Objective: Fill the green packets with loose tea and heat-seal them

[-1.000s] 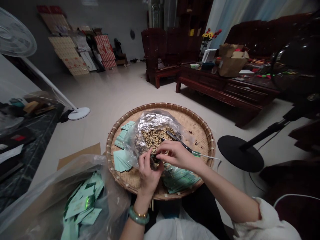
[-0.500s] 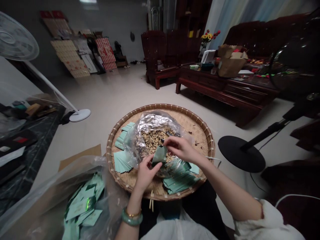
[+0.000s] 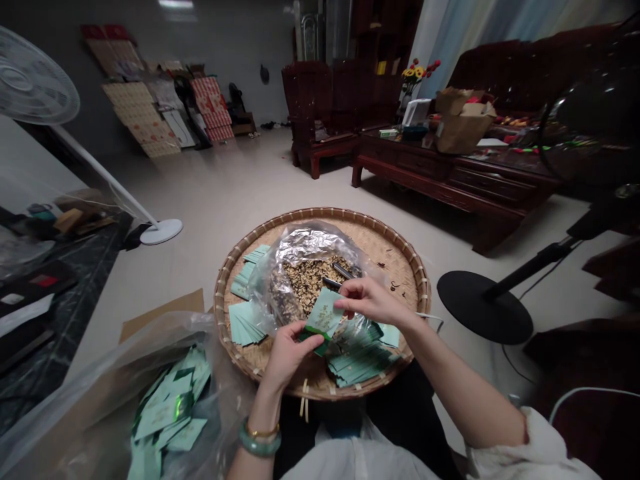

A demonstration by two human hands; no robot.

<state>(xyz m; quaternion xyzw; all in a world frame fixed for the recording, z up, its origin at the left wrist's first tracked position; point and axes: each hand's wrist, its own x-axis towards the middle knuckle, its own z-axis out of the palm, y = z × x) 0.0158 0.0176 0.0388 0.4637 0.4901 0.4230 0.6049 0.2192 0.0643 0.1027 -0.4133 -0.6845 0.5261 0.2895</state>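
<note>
Pale green, a small flat packet (image 3: pixel 325 311) was pinched in the fingers of a person's left hand (image 3: pixel 287 352) and right hand (image 3: pixel 367 301) above a woven tray (image 3: pixel 423 287); apparently light and slick, it looked best gripped by its edges.

"Looking from where?"
"From the person's own head, above the lap; faces forward and tips down over the woven tray (image 3: pixel 395 247)."
"Set how near?"
"Close above the left hand (image 3: pixel 289 352) and right hand (image 3: pixel 369 301); sees past both, over the floor (image 3: pixel 235 180), to stacked boxes (image 3: pixel 143 120) well apart."
"Reaching how wide?"
"Very wide; catches the white fan (image 3: pixel 25 80) at the left edge, the black stand (image 3: pixel 484 308) toward the right."
"Counting how many views?"
"Just one; takes in near work and far room together."
</note>
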